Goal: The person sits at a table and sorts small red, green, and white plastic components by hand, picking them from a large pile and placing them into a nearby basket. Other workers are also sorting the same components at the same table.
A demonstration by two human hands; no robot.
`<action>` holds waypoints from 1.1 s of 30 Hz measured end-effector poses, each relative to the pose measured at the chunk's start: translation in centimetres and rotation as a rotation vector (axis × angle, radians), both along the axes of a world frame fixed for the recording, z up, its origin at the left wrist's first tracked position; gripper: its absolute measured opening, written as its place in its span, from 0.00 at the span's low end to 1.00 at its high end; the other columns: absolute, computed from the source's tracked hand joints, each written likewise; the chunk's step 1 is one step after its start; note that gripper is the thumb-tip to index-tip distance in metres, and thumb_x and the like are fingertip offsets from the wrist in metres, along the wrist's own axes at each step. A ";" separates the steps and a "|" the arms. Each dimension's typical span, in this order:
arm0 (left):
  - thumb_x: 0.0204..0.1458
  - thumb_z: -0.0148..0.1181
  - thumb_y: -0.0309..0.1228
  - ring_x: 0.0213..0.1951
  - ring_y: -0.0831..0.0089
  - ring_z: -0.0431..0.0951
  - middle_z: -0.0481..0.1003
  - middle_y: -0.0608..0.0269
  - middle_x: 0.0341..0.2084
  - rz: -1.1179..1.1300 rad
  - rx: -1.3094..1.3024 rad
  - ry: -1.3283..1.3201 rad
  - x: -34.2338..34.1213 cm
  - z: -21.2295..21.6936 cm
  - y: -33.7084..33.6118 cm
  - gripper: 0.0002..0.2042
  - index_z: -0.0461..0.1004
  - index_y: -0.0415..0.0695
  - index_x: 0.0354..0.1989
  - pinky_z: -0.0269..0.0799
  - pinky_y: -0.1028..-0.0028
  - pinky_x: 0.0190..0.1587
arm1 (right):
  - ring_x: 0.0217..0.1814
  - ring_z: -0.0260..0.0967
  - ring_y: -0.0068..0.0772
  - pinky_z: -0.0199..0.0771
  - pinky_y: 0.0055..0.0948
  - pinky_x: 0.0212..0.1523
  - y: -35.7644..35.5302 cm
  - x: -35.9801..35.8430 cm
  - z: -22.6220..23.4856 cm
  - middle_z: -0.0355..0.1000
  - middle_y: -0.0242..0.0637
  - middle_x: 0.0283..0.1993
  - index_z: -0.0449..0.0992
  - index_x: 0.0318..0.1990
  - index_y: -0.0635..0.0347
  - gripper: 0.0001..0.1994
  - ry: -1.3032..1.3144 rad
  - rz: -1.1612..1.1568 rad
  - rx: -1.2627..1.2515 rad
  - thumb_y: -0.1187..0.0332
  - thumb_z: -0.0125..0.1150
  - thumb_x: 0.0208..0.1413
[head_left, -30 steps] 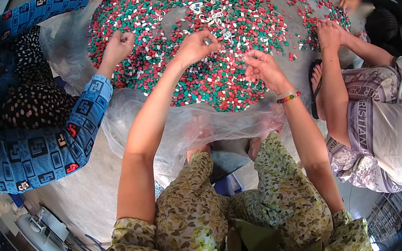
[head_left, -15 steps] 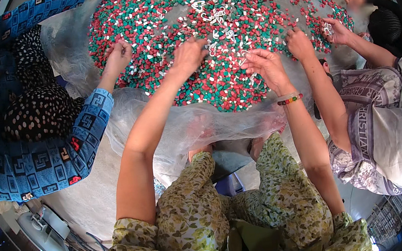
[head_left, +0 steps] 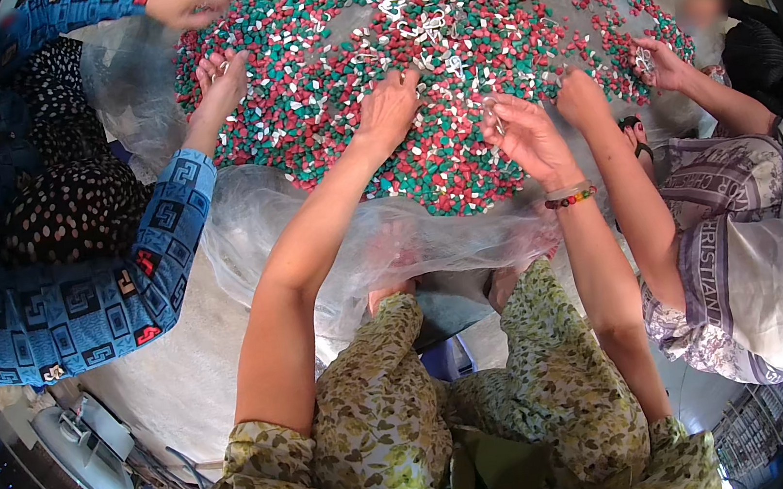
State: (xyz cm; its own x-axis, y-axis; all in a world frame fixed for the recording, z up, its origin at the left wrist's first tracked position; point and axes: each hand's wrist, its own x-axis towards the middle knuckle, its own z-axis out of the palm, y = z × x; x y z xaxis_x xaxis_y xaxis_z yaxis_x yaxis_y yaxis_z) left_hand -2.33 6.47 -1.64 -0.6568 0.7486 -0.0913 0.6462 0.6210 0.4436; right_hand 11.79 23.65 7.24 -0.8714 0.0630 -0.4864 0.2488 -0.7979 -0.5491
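Observation:
Small red, green and white plastic pieces lie spread in a wide pile in front of me. My left hand reaches over the middle of the pile with its fingers bent down and drawn together; what is at the fingertips is hidden. To its right, my right hand, with a beaded bracelet at the wrist, is raised just over the pile's near right part. Between its thumb and fingers sits a small white clip, partly covered by the fingers. Several white looped clips lie on the pile beyond my hands.
A clear plastic sheet runs along the pile's near edge. At left, a person in a blue patterned sleeve has both hands over the pile. At right, another person's hands work close beside my right hand, one holding white clips.
My left hand has moved a little to the right over the pile. My right hand has shifted slightly right with the clip. The left person's far hand has come further into view.

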 end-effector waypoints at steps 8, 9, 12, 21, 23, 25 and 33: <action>0.47 0.56 0.23 0.37 0.52 0.79 0.75 0.46 0.34 -0.069 -0.145 0.039 -0.9 0.2 1.6 0.06 0.73 0.37 0.34 0.77 0.60 0.37 | 0.26 0.51 0.26 0.53 0.23 0.23 0.9 -0.6 1.8 0.52 0.31 0.23 0.60 0.23 0.59 0.12 0.296 -0.091 -0.394 0.65 0.46 0.57; 0.47 0.56 0.24 0.37 0.53 0.79 0.76 0.46 0.34 -0.069 -0.158 0.027 -1.1 -0.1 1.6 0.06 0.74 0.37 0.33 0.77 0.60 0.38 | 0.26 0.51 0.25 0.52 0.24 0.22 1.1 -0.7 1.3 0.52 0.31 0.23 0.60 0.23 0.58 0.13 0.283 -0.077 -0.426 0.64 0.46 0.58; 0.47 0.60 0.33 0.37 0.55 0.79 0.77 0.48 0.33 -0.009 -0.080 -0.193 -3.3 0.3 2.2 0.10 0.74 0.39 0.33 0.75 0.60 0.37 | 0.29 0.56 0.28 0.59 0.25 0.26 1.6 -0.8 -1.1 0.58 0.35 0.27 0.63 0.27 0.59 0.12 0.264 -0.007 -0.492 0.63 0.46 0.60; 0.54 0.52 0.38 0.25 0.79 0.62 0.64 0.70 0.24 0.177 0.792 -1.778 -7.2 5.2 0.2 0.10 0.68 0.43 0.33 0.60 0.79 0.20 | 0.61 0.61 0.53 0.63 0.47 0.63 0.6 -0.6 -1.2 0.61 0.53 0.59 0.60 0.59 0.67 0.25 -0.132 -0.046 -0.200 0.78 0.47 0.50; 0.56 0.45 0.36 0.29 0.78 0.62 0.60 0.63 0.29 0.061 1.097 -2.023 -6.8 6.1 -0.4 0.11 0.66 0.41 0.37 0.59 0.83 0.18 | 0.65 0.57 0.55 0.59 0.49 0.66 0.2 -1.2 -0.2 0.57 0.54 0.63 0.57 0.61 0.68 0.30 -0.036 -0.028 -0.193 0.81 0.46 0.44; 0.55 0.45 0.36 0.30 0.78 0.63 0.61 0.62 0.29 0.184 1.103 -1.937 -6.2 7.3 -0.5 0.14 0.66 0.39 0.43 0.58 0.83 0.17 | 0.68 0.52 0.55 0.56 0.49 0.67 0.3 -1.2 0.0 0.53 0.55 0.66 0.55 0.63 0.66 0.33 -0.005 0.005 -0.161 0.82 0.46 0.43; 0.53 0.55 0.33 0.27 0.64 0.75 0.76 0.64 0.31 -0.151 0.088 -0.575 -5.5 2.0 0.0 0.10 0.77 0.50 0.42 0.72 0.71 0.27 | 0.52 0.65 0.43 0.68 0.38 0.53 1.3 -0.6 -2.4 0.67 0.47 0.51 0.62 0.58 0.65 0.23 -0.163 -0.163 -0.309 0.79 0.49 0.51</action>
